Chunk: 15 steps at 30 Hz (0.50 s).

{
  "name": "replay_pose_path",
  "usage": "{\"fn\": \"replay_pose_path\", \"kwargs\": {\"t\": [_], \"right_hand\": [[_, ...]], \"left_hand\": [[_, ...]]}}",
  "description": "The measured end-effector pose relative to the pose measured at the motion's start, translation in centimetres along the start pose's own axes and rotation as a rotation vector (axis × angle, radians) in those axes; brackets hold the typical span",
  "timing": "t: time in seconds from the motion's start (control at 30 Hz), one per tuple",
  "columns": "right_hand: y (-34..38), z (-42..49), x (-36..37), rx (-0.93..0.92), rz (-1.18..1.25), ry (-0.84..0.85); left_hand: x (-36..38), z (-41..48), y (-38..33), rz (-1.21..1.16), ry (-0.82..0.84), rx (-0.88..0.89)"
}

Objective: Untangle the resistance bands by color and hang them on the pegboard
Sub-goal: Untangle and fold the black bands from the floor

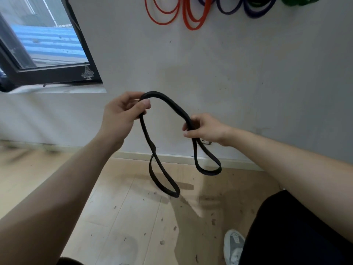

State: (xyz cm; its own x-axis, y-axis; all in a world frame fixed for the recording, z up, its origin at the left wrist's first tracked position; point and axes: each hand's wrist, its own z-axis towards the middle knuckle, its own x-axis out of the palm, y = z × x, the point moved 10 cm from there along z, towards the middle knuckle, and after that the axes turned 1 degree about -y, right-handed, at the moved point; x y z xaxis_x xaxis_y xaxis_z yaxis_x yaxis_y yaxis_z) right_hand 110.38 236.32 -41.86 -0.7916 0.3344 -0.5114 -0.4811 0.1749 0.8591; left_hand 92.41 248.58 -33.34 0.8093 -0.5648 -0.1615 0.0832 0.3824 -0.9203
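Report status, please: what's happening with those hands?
Left hand and right hand both grip the dark band. It arches between them, loops hanging free. Red bands, purple bands, green bands hang above. Nothing blocking.

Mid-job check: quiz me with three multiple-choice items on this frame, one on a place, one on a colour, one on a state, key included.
1. Where do the red bands hang?
A. on the floor
B. on the wall, left of the purple bands
C. on the window sill

2. Which colour hangs furthest right in view?
A. green
B. yellow
C. red

3. How is the dark band?
A. lying flat on the floor
B. hung with the others
C. held up by both hands, two loops dangling

Key: 1 B, they sit high on the wall beside the purple ones. 2 A, the green bands are at the top right edge. 3 C, the left hand and right hand grip it, and it arches between them.
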Motion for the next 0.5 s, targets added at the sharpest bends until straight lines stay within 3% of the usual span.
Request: {"fn": "replay_pose_path", "kwargs": {"t": [0.27, 0.5], "right_hand": [[4.8, 0.5, -0.1, -0.190, 0.276, -0.107], [7.4, 0.1, -0.2, -0.279, 0.244, -0.184]], "left_hand": [[3.7, -0.4, -1.1, 0.251, 0.171, 0.157], [3.1, -0.8, -0.3, 0.374, 0.229, 0.132]]}}
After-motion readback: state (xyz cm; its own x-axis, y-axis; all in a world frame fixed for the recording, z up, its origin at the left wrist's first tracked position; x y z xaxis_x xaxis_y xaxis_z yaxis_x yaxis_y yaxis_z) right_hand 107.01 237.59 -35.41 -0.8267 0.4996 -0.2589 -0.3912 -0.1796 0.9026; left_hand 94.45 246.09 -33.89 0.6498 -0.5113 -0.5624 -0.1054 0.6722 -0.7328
